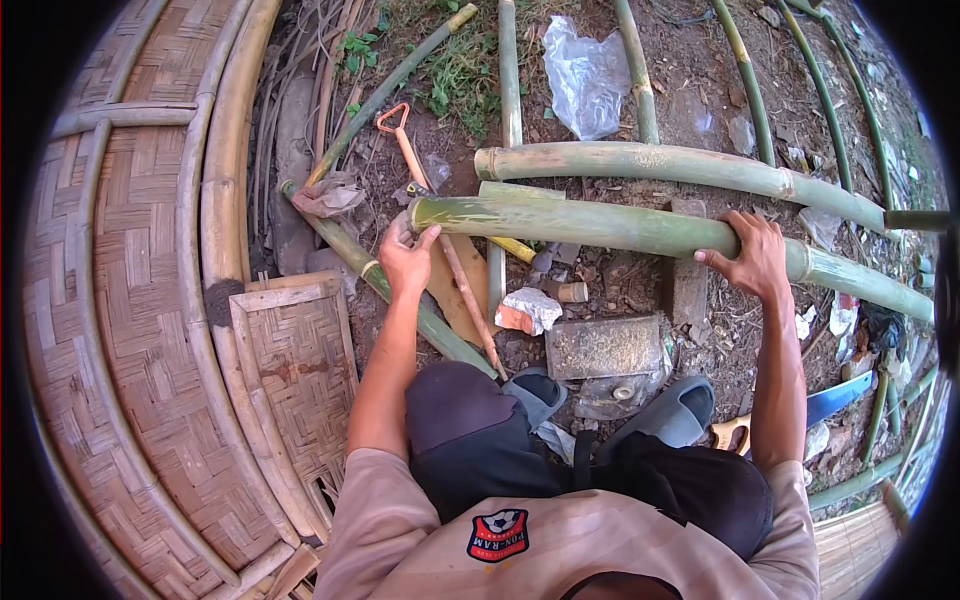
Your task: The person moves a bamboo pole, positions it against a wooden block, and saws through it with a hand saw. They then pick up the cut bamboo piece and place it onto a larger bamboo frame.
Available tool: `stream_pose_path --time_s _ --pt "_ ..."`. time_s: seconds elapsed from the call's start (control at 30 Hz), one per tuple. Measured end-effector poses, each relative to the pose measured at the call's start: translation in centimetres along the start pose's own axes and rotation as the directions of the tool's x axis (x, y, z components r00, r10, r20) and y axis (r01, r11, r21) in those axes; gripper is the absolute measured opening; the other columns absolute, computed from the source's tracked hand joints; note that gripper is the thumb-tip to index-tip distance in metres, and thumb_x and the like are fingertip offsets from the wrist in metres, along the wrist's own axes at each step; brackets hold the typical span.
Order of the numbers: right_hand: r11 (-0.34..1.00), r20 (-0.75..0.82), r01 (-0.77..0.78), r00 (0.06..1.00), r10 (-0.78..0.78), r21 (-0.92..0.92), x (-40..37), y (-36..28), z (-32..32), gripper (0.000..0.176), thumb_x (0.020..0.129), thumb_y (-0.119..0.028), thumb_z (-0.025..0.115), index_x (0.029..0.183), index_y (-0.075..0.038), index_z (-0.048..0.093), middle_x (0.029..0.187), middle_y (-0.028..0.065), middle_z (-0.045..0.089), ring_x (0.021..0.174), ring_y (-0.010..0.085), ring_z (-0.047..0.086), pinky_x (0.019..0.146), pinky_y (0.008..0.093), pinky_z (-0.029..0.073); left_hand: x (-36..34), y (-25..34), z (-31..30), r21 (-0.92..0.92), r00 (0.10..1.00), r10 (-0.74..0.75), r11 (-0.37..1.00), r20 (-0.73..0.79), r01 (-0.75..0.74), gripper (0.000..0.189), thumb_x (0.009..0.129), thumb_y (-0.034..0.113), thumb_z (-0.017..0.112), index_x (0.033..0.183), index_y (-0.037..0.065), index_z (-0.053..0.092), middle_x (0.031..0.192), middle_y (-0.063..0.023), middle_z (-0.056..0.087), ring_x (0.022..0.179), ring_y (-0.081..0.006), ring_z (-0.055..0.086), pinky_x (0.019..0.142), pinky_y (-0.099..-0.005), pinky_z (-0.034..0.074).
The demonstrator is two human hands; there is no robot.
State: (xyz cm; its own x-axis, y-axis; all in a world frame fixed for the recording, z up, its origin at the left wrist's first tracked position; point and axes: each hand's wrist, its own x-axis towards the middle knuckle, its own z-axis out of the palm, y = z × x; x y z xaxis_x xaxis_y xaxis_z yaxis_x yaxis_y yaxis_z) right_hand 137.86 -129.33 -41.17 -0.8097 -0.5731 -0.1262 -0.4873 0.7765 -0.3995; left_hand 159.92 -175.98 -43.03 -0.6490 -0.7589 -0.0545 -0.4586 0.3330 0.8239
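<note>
A thick green bamboo pole (580,222) lies crosswise in front of me, running off toward the right. My left hand (405,258) is closed around its left end, thumb on the near side. My right hand (750,255) grips the pole further right, with the fingers over the top and the thumb toward me. Under the pole near my right hand is a narrow upright-looking block (687,285). Just beyond lies a second bamboo pole (640,162), roughly parallel. A tool with an orange loop handle (400,125) passes behind the pole's left end.
A handsaw (830,400) with a blue blade lies by my right forearm. A rectangular stone block (605,347) and a broken brick piece (530,312) sit before my sandals (660,415). Woven bamboo panels (110,330) stand left. Several bamboo lengths and a plastic bag (585,80) lie beyond.
</note>
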Motion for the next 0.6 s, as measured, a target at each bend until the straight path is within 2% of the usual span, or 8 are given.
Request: stream_pose_path --time_s 0.17,0.23,0.43,0.57,0.6 --pt "1.0 -0.001 0.013 1.0 -0.013 -0.003 -0.1 0.1 0.1 0.073 0.071 -0.071 0.076 0.109 -0.009 0.069 0.098 0.0119 0.068 0.101 0.0341 0.064 0.094 0.0485 0.042 0.0 -0.4 -0.1 -0.04 0.999 -0.024 0.999 -0.033 0.023 0.042 0.089 -0.001 0.076 0.129 -0.005 0.063 0.121 -0.0153 0.072 0.108 -0.0206 0.07 0.098 -0.0324 0.053" --pt "1.0 0.009 0.001 1.0 -0.001 0.007 0.0 -0.1 -0.1 0.072 0.071 -0.072 0.076 0.107 -0.009 0.07 0.098 0.0129 0.069 0.101 0.0346 0.065 0.094 0.0494 0.043 0.2 -0.8 -0.2 -0.111 0.996 -0.072 0.992 -0.049 0.067 0.039 0.092 -0.002 0.073 0.13 -0.005 0.064 0.121 -0.0146 0.072 0.109 -0.02 0.069 0.099 -0.0321 0.052" --pt "1.0 0.012 -0.002 1.0 0.002 0.024 0.3 0.0 -0.3 0.072 0.071 -0.072 0.075 0.103 -0.008 0.072 0.099 0.0153 0.071 0.1 0.0365 0.067 0.094 0.0514 0.046 0.4 -0.9 -0.5 -0.055 0.993 -0.089 0.995 -0.077 0.085 0.037 0.094 -0.004 0.069 0.13 -0.005 0.064 0.123 -0.0132 0.072 0.113 -0.0195 0.068 0.101 -0.0315 0.051" --pt "0.999 0.014 -0.006 1.0 0.006 0.038 0.5 0.0 -0.4 0.071 0.071 -0.072 0.075 0.103 -0.008 0.073 0.097 0.0166 0.072 0.099 0.0374 0.067 0.093 0.0516 0.047 0.3 -0.6 -0.2 -0.06 0.99 -0.106 0.993 -0.091 0.101 0.039 0.092 -0.006 0.07 0.131 -0.005 0.064 0.123 -0.0137 0.072 0.112 -0.0198 0.068 0.1 -0.032 0.052" --pt "0.999 0.015 -0.007 1.0 0.007 0.039 0.7 0.0 -0.5 0.071 0.071 -0.072 0.075 0.103 -0.008 0.073 0.097 0.0166 0.072 0.099 0.0374 0.067 0.093 0.0516 0.047 0.3 -0.6 0.0 -0.11 0.993 -0.078 0.992 -0.084 0.068 0.039 0.091 -0.007 0.07 0.13 -0.006 0.064 0.12 -0.0136 0.073 0.108 -0.0192 0.069 0.097 -0.0309 0.053"
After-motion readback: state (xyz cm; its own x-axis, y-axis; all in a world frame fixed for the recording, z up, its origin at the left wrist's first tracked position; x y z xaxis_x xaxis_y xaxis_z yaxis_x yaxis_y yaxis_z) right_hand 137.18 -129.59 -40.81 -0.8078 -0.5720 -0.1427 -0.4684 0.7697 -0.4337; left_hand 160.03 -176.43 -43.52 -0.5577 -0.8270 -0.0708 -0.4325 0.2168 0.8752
